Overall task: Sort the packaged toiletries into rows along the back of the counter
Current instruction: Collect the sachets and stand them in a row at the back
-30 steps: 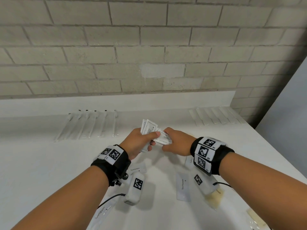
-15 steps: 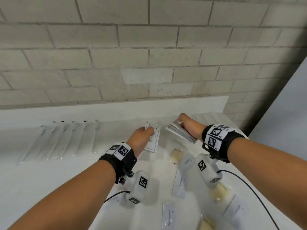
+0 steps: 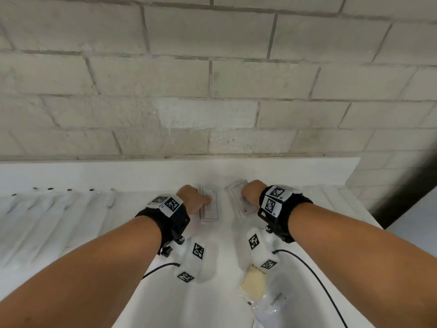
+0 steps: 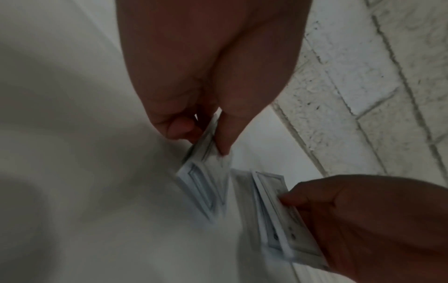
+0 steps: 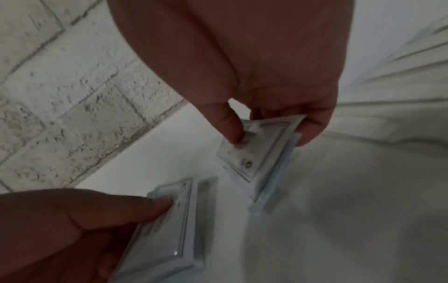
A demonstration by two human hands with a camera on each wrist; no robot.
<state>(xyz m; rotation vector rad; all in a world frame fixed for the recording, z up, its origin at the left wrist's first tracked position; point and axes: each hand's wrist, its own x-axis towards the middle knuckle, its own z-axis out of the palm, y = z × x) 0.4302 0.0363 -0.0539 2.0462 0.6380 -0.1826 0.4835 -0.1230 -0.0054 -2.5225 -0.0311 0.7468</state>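
Our left hand (image 3: 194, 198) pinches one flat sachet (image 3: 209, 207); our right hand (image 3: 251, 192) grips a small stack of sachets (image 3: 238, 197), both low at the desk (image 3: 142, 202) back. Left of the sachets: toothbrush row (image 3: 59, 209), laid. Nearer us than them: soap packet (image 3: 254, 284), toothpaste packet (image 3: 274, 304), unsorted. We judge the sorting about halfway.

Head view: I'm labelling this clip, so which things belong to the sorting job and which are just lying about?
Part of the job:
- left hand pinching flat white packets
- right hand holding a packet stack
- wrapped toothbrush row, back left
- wrapped row, back right
- yellowish sachet and toothpaste packet, unsorted

Just lying about:
- wrist camera cables
- brick wall
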